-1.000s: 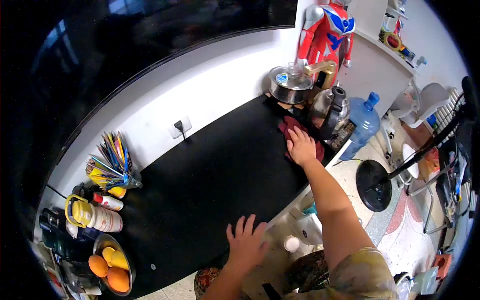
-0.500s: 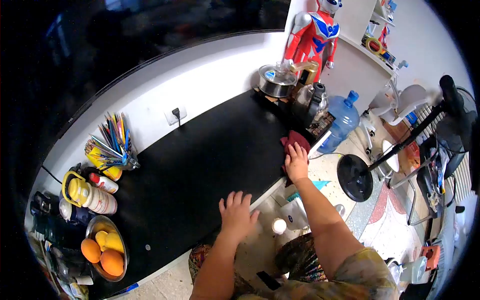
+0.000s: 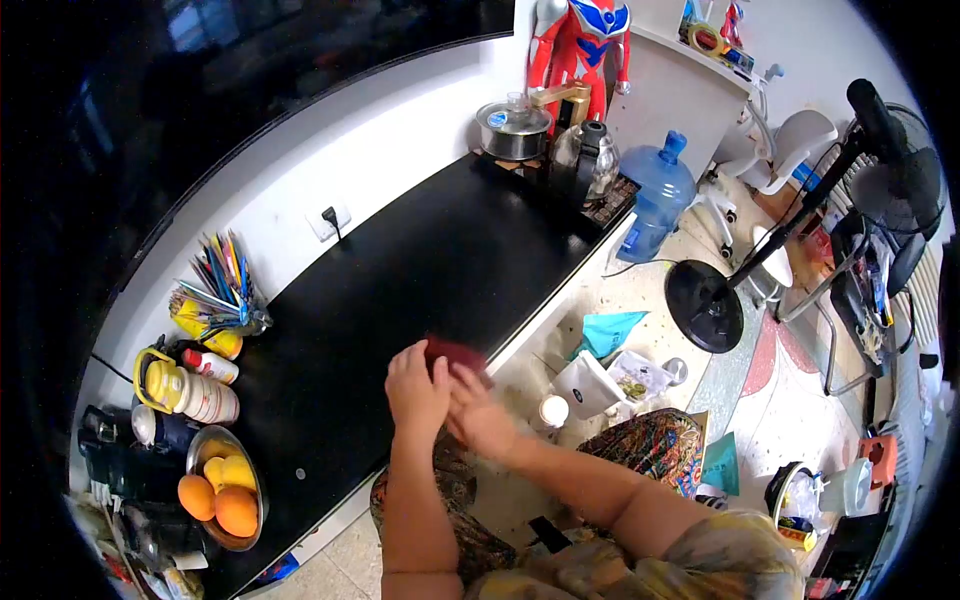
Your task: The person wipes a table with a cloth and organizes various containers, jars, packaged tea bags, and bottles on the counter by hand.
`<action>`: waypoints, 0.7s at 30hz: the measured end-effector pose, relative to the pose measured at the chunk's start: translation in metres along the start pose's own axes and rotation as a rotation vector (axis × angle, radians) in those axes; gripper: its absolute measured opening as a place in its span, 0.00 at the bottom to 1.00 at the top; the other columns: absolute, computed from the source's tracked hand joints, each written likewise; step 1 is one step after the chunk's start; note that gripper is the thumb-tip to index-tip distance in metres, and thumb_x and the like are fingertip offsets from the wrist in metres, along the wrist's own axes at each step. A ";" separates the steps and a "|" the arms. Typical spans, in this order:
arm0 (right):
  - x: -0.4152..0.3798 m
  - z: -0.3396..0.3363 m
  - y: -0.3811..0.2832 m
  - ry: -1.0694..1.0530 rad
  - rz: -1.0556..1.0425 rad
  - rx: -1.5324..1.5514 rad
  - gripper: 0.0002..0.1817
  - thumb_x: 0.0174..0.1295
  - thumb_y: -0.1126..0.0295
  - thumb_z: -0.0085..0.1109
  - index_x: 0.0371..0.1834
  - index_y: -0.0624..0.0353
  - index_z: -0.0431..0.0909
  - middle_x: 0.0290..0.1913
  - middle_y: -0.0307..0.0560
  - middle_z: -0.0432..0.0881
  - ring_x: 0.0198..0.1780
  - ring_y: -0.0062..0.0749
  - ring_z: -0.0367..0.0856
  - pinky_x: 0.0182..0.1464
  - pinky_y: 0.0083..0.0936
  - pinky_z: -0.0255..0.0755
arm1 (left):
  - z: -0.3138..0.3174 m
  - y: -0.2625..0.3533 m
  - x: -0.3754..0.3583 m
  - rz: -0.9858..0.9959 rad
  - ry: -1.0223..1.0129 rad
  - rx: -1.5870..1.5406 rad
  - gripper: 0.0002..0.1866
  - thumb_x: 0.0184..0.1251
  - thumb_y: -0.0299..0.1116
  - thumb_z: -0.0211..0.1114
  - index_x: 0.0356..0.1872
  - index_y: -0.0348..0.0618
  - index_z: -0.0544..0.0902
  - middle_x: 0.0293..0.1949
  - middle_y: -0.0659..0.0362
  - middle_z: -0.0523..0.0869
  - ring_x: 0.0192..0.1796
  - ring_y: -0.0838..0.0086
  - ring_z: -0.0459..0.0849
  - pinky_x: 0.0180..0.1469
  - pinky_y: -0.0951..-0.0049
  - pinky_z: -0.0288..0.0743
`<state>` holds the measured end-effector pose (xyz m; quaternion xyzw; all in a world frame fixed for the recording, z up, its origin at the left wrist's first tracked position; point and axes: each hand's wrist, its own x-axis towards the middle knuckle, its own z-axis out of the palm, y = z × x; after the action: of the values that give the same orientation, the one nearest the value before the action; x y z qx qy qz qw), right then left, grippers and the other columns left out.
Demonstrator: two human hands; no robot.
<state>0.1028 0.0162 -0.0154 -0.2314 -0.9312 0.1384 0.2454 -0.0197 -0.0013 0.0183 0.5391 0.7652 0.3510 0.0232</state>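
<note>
A dark red cloth (image 3: 456, 356) is bunched at the front edge of the black tabletop (image 3: 400, 270), partly covered by my fingers and blurred by motion. My left hand (image 3: 417, 393) is closed at the cloth's left side, its fingers curled against it. From the right, my right hand (image 3: 484, 415) meets it with fingers closed at the cloth's lower edge. That hand is smeared, and its fingertips partly hide behind my left thumb.
A metal bowl of fruit (image 3: 256, 515), a yellow-lidded bottle (image 3: 205, 397) and a pencil holder (image 3: 250, 318) line the left end. A pot (image 3: 512, 135) and glass kettle (image 3: 590, 165) stand at the far end. A water jug (image 3: 655, 200) and fan base (image 3: 704, 306) are on the right.
My right hand has brought the cloth from the table's far right end leftward to my left hand. My left hand, flat and spread before, has moved up and left onto the cloth.
</note>
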 end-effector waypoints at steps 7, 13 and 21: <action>0.006 -0.006 0.046 0.153 0.051 0.163 0.23 0.49 0.74 0.55 0.52 0.61 0.70 0.59 0.52 0.67 0.60 0.49 0.65 0.61 0.35 0.61 | -0.001 -0.018 -0.013 -0.006 -0.035 0.095 0.20 0.57 0.37 0.58 0.48 0.37 0.73 0.50 0.46 0.74 0.55 0.52 0.69 0.55 0.57 0.64; 0.032 -0.039 0.156 0.147 0.287 -0.169 0.22 0.52 0.72 0.52 0.53 0.57 0.71 0.61 0.45 0.66 0.61 0.47 0.63 0.60 0.34 0.63 | 0.007 -0.010 -0.008 -0.005 -0.157 0.140 0.24 0.53 0.39 0.62 0.50 0.38 0.73 0.54 0.45 0.71 0.58 0.51 0.66 0.56 0.55 0.63; 0.060 -0.068 0.265 0.140 0.594 -0.396 0.20 0.57 0.68 0.45 0.55 0.50 0.70 0.63 0.39 0.64 0.62 0.41 0.63 0.55 0.36 0.68 | 0.015 -0.001 -0.001 -0.024 -0.252 0.163 0.25 0.55 0.40 0.61 0.53 0.39 0.71 0.56 0.46 0.69 0.60 0.51 0.63 0.59 0.56 0.61</action>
<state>0.1881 0.2825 -0.0331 -0.5437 -0.8131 0.0045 0.2080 -0.0141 0.0054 0.0057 0.5696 0.7887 0.2171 0.0797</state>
